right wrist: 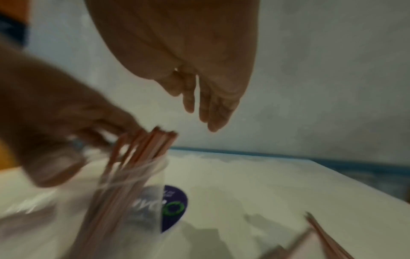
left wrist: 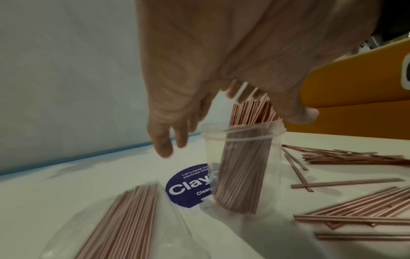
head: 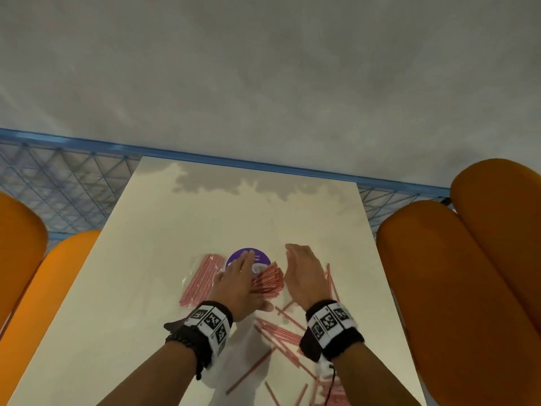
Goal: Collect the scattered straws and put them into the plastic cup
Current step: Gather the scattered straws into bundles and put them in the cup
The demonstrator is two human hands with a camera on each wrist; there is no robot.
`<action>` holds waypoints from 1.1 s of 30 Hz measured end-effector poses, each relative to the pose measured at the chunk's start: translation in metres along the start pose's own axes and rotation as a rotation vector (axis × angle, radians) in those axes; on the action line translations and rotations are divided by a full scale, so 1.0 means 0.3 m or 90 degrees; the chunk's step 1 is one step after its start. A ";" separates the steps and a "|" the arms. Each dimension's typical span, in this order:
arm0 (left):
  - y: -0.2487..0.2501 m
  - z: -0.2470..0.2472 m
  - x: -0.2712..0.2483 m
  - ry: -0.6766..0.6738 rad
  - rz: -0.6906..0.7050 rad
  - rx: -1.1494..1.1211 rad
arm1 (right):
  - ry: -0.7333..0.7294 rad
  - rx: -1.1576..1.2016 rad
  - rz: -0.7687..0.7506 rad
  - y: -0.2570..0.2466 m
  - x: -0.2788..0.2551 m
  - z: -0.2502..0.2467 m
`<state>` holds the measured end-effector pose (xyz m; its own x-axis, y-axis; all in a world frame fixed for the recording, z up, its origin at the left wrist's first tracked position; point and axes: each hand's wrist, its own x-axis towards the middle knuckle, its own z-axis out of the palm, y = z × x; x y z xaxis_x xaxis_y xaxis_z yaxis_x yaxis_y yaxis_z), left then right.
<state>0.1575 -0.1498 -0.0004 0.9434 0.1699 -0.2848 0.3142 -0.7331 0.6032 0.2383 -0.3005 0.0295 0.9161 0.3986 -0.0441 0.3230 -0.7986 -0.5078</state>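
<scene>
Head view, left to right: a bagged straw bundle (head: 202, 278) is lying left of the clear plastic cup (left wrist: 241, 168). The upright straws (head: 268, 281) in it are being steadied by the open left hand (head: 237, 285). The right hand (head: 304, 276), open and empty, is being held nearer the loose straws (head: 281, 336), lying near-right with mixed axes.

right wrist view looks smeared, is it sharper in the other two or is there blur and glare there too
Right wrist view: motion blur smears the plastic cup and left hand. Left wrist view: cup and straws in the cup sharp, only the fingers soft. Head view: sharp, blotchy reflections on the glossy table, edges bowed.
</scene>
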 end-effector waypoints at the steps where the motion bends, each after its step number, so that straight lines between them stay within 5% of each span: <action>1: -0.005 -0.009 -0.031 0.062 0.010 -0.014 | 0.039 0.015 0.069 0.048 0.002 -0.048; 4: -0.036 0.006 -0.163 0.202 0.120 -0.035 | -0.056 -0.081 0.315 0.279 -0.025 -0.125; 6: -0.038 0.043 -0.250 0.123 0.124 -0.015 | -0.133 -0.143 0.386 0.400 -0.063 -0.127; 9: -0.018 0.134 -0.306 -0.020 0.087 0.035 | -0.141 -0.113 0.397 0.494 -0.066 -0.073; 12: 0.041 0.201 -0.294 -0.060 0.066 0.047 | -0.105 -0.051 0.389 0.503 -0.025 -0.004; 18: 0.170 0.290 -0.172 -0.020 0.026 0.058 | -0.112 -0.106 0.236 0.477 -0.006 0.111; 25: 0.253 0.375 0.023 0.034 -0.033 0.113 | -0.095 -0.034 0.184 0.467 -0.145 0.135; 33: 0.275 0.450 0.126 0.090 -0.078 0.202 | -0.072 0.044 0.258 0.556 -0.129 0.033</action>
<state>0.2047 -0.2926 -0.0620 0.9131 0.3423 -0.2215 0.3981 -0.8656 0.3038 0.2542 -0.4447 -0.0621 0.9328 0.1082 -0.3438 -0.0784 -0.8702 -0.4864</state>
